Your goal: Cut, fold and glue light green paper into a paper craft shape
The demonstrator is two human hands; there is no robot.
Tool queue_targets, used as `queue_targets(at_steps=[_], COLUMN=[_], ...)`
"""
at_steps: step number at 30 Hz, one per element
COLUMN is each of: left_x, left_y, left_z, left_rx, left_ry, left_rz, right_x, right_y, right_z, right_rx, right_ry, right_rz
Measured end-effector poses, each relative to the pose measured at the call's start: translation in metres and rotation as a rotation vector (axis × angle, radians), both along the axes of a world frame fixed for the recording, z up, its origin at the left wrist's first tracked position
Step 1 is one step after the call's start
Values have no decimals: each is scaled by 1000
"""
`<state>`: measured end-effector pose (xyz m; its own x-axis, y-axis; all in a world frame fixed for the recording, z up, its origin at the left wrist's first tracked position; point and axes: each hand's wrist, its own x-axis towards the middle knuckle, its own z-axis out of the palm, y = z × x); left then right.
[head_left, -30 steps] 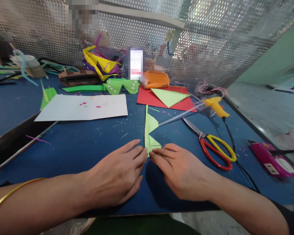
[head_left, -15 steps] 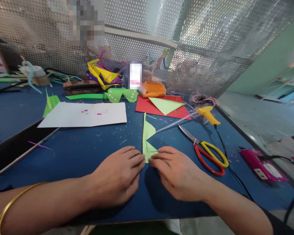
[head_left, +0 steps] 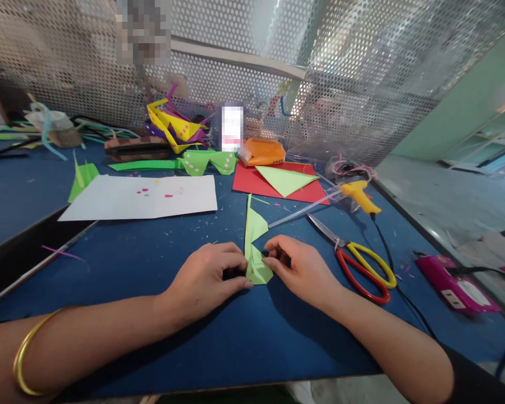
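A light green paper cutout, folded along its straight left edge and notched on the right, lies on the table in front of me. My left hand grips its lower left edge, with curled fingertips on the fold and the thumb at the bottom corner. From the other side, my right hand has its thumb and bent index finger on a small raised flap at the paper's lower right. The tips of the fingers partly cover that flap. Scissors with red and yellow handles lie open to the right.
Beyond the paper are a yellow glue gun, red card under a green triangle, an orange packet, green paper glasses and a white sheet. A magenta power strip sits right. A perforated screen stands behind.
Both hands have shifted slightly up and apart, fingers more curled. The lower flap of the green paper is now raised and bent. The view has tilted a little.
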<state>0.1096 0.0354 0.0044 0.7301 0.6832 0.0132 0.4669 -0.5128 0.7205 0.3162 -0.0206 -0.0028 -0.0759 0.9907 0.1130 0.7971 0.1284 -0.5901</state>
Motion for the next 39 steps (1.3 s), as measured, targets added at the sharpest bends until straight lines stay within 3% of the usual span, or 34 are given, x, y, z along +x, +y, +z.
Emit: queue_targets(at_steps=[3,6,10,13,16,21,26,29,32,37,39], left_x=[-2,-9,-22,-30,-32,-26,-23,-22,-21,-21,-21], left_y=[0,4,16,26,31,36,46,50,51,51,50], left_z=[1,11,36,52,56,46,34,31,29,24,23], left_rx=[-86,-190,-94,-122,-276,-698,-974,-988,-936,-779,-755], left_ry=[-99,-239,-510,-803,-936,-971,-943,-858,-800,-712,-707], left_rz=[22,132,335,409,400,335,316,290,287,362,411], right_x=[2,8,16,17,15,14,13,13,14,11,8], right_y=[0,1,4,9,14,10,-6,-14,-19,-17,-16], right_z=[1,4,7,6,4,2,10,21,28,27,25], right_rx=[38,159,300,256,167,191,476,589,574,498,515], right_ry=[57,115,217,324,509,643,476,351,289,257,241], right_rz=[1,-77,-176,-184,-136,-72,44,182,305,160,165])
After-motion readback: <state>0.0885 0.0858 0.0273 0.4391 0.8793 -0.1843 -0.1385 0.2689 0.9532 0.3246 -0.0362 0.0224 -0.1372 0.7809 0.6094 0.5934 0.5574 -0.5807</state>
